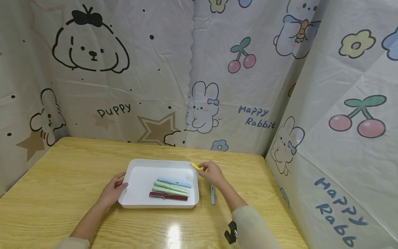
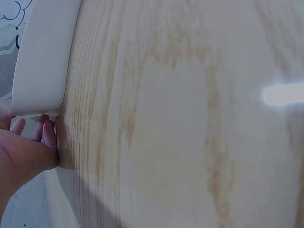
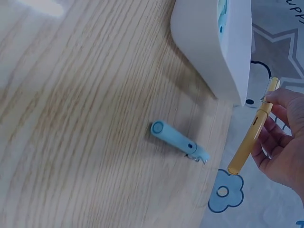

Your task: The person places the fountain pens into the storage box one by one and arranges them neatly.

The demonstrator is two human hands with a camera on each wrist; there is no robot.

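A white tray (image 1: 140, 200) lies on the table, with a light blue pen (image 1: 174, 182), two pale green pens (image 1: 171, 187) and a dark red pen (image 1: 168, 196) in its right half. At the tray's left side my left hand (image 1: 111, 192) grips the edge, thumb by the rim; the left wrist view shows its fingers at the tray's corner (image 2: 40, 90). My right hand (image 1: 212, 173) pinches a yellow pen (image 3: 249, 135) by its clip end, raised beside the tray's far right corner. Another blue pen (image 3: 175, 137) lies on the table below that hand, right of the tray.
The wooden table (image 1: 77, 166) extends around the tray on every side. A printed curtain (image 1: 161, 69) with cartoon animals hangs behind it and along the right edge. A small black and yellow item (image 1: 230, 232) sits at the right sleeve.
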